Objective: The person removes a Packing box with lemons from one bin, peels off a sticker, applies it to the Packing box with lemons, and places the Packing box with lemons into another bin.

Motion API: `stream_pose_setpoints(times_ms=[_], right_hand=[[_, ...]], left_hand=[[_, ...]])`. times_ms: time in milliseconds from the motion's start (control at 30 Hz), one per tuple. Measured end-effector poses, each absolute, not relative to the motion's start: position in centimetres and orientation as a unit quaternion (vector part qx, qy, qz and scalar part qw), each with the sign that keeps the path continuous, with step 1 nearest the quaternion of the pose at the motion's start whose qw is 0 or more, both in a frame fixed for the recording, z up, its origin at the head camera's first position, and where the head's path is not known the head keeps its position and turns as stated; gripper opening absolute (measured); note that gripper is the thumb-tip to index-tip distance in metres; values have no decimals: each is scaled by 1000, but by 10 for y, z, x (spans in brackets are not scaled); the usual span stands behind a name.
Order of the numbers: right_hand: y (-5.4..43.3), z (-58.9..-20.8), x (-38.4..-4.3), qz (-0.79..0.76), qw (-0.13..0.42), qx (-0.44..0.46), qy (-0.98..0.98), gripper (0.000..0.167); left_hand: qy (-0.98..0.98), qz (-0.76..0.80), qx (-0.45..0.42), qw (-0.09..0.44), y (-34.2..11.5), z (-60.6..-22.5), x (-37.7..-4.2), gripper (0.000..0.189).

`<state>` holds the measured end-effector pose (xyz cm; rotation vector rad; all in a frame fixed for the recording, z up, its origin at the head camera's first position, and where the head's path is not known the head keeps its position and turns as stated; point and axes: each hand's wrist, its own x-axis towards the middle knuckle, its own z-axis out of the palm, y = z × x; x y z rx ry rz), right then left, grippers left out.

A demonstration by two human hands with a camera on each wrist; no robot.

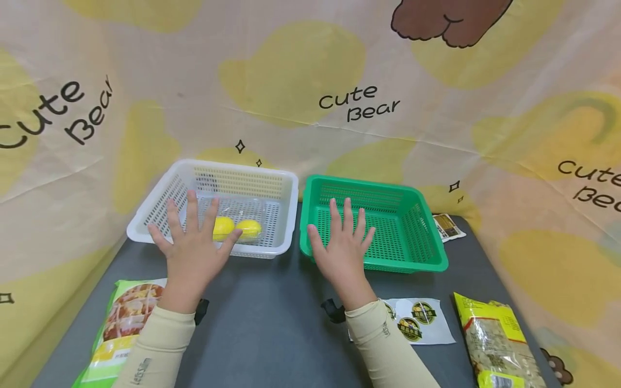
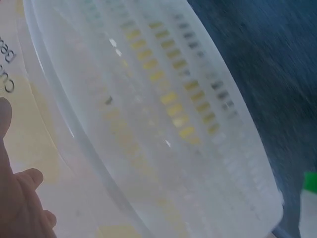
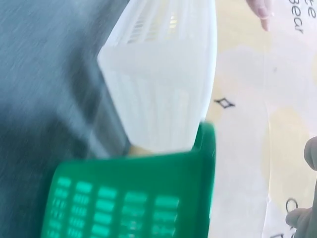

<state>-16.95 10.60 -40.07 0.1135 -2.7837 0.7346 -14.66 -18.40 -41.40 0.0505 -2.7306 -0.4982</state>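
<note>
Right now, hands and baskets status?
Left hand, right hand: spread, holding nothing. White basket: two yellow objects inside. Green basket: partly hidden by right hand.

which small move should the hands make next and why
Perhaps lower the left hand toward the yellow items in the white basket: it is spread open, holds nothing and appears closer to them in the head view than the right hand, which overlaps the green basket there.

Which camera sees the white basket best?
The head view: it shows the white basket from above, rim and inside, with two yellow objects, though the left hand covers part. The left wrist view shows one side close up, blurred; the right wrist view, only outside walls, cut off.
</note>
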Motion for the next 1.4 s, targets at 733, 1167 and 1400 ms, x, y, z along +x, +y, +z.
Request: stream_pose_setpoints(times_ms=[733,1167,1400], right_hand=[[23,-403,-182,343,64,138,-927,79],[-14,-410,-214,475,-52,116,-871,74],[-34,-413,-236,441,-118,53,-888,72]], left_hand=[[-967,-210,87,115,-227,-438,-163,99],[-967,-213,91,105,-227,-439,-167,101],[-968,-212,89,101,-227,-437,-165,101]])
